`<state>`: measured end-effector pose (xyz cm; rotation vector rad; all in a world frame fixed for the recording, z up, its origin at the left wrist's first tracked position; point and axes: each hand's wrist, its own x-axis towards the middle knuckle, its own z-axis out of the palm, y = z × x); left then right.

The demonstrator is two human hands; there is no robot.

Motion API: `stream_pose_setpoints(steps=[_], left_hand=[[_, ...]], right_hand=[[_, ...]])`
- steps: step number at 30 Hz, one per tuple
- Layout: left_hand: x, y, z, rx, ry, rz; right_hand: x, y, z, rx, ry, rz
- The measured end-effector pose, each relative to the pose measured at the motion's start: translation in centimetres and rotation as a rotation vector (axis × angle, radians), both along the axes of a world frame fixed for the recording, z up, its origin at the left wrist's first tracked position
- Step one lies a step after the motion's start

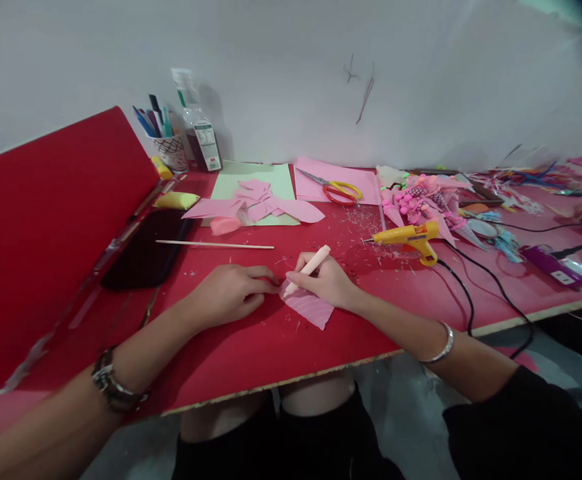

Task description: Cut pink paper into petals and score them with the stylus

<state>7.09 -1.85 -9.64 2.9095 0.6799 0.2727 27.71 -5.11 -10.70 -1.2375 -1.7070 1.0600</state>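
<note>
My right hand (327,283) grips a cream stick-shaped tool (309,268) like a pen, its tip pressed on a small pink paper piece (309,308) lying on the red table (251,347). My left hand (231,291) rests beside it, fingers curled and closed, its fingertips pinning the paper's left edge. A silver bangle sits on my right wrist and a watch on my left.
A thin wooden skewer (215,245) lies behind my hands. Pink paper cut-outs (255,203) lie on a green sheet, with scissors (335,189) on pink paper. A yellow glue gun (411,237) with a black cord sits right. A red board (45,220) leans left, beside a pen cup (168,143) and bottle (198,123).
</note>
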Motion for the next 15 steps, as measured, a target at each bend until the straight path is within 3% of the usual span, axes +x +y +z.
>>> stream_pose_setpoints(steps=[15], left_hand=[[0.0,0.0,0.0,-0.023,-0.009,0.01]], right_hand=[[1.7,-0.5,0.3,0.079,-0.033,-0.085]])
